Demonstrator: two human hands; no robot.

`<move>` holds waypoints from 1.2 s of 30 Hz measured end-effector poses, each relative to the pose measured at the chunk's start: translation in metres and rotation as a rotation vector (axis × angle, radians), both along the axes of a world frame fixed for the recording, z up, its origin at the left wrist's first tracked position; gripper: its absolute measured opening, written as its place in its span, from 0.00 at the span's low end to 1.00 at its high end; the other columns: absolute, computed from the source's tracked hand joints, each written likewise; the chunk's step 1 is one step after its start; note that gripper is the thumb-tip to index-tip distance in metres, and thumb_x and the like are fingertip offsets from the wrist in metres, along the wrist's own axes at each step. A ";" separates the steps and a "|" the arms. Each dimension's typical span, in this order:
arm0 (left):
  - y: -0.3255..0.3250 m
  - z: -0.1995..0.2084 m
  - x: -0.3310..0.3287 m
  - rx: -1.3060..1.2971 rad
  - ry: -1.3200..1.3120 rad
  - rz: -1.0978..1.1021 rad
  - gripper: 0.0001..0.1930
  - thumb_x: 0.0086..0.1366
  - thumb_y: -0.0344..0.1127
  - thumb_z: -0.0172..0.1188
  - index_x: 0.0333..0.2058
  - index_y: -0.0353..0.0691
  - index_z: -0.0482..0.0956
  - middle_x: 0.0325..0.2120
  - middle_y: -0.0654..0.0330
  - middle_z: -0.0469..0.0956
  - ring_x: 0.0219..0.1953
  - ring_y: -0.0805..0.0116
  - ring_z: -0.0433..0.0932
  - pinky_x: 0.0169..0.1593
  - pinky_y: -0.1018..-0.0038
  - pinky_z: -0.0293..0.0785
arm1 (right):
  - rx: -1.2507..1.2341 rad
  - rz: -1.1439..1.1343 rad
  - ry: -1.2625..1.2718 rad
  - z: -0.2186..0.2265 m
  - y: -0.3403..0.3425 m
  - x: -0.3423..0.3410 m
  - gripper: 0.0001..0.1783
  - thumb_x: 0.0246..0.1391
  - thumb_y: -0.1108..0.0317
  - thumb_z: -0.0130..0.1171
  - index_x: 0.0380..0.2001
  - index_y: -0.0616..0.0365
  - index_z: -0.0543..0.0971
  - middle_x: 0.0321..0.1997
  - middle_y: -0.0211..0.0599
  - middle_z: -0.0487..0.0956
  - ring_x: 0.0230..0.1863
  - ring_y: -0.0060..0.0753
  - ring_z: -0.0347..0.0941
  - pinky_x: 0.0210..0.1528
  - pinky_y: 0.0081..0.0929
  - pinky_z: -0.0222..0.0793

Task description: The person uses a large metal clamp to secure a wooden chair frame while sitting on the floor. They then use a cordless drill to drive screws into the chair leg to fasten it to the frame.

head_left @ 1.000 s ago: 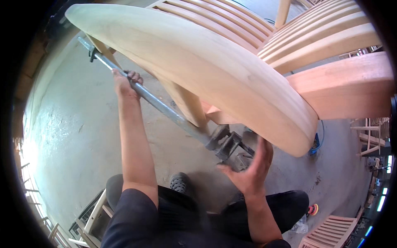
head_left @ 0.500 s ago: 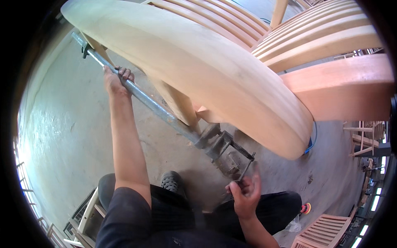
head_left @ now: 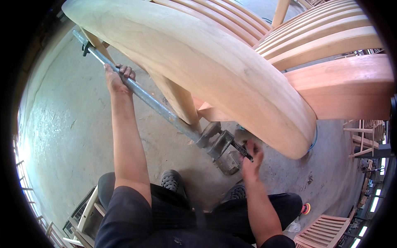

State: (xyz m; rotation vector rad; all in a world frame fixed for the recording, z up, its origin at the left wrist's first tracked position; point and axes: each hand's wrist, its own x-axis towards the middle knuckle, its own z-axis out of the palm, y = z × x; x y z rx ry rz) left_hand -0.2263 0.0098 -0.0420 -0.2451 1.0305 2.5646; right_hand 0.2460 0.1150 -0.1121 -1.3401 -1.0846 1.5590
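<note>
My left hand (head_left: 120,77) is wrapped around the grey metal pipe of a long pipe clamp (head_left: 159,107). The pipe slants beneath a broad, pale wooden armrest (head_left: 190,70), beside the wooden legs below it. At the clamp's lower end, its dark screw head (head_left: 219,142) carries a threaded screw (head_left: 240,149). My right hand (head_left: 253,159) is at the outer end of that screw, its fingers curled but smeared by motion; whether they grip the crank handle is hidden. A dark sliding jaw (head_left: 86,48) sits near the pipe's far end.
Slatted wooden seat or back panels (head_left: 314,37) rise beyond the armrest, with a thick reddish beam (head_left: 343,87) meeting it at right. A slatted wooden chair (head_left: 322,231) stands at lower right. Under the clamp lies a concrete floor (head_left: 62,120), near my shoes (head_left: 171,182).
My right hand has swung up and forward from below the screw to beside its outer end, and the crank handle has turned out of sight. My left hand keeps its hold on the pipe.
</note>
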 end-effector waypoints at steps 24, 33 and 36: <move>0.000 0.002 0.005 -0.031 0.039 0.015 0.27 0.77 0.63 0.36 0.31 0.45 0.63 0.17 0.66 0.60 0.17 0.71 0.60 0.21 0.73 0.59 | 0.325 0.061 -0.134 0.035 0.003 -0.008 0.11 0.67 0.64 0.58 0.41 0.63 0.77 0.29 0.33 0.79 0.25 0.22 0.74 0.21 0.20 0.66; -0.003 -0.002 0.003 0.020 0.012 -0.001 0.27 0.76 0.64 0.36 0.31 0.45 0.63 0.17 0.67 0.59 0.17 0.71 0.60 0.21 0.73 0.59 | -0.306 0.449 -0.107 0.112 -0.099 0.018 0.09 0.65 0.68 0.57 0.40 0.64 0.79 0.33 0.42 0.83 0.30 0.29 0.79 0.30 0.26 0.73; -0.002 0.003 0.009 -0.003 0.021 0.016 0.27 0.76 0.64 0.35 0.31 0.45 0.63 0.16 0.67 0.59 0.17 0.71 0.60 0.21 0.73 0.59 | -0.353 0.336 0.101 0.158 -0.083 0.017 0.09 0.64 0.68 0.58 0.40 0.64 0.78 0.31 0.42 0.82 0.28 0.30 0.80 0.28 0.25 0.73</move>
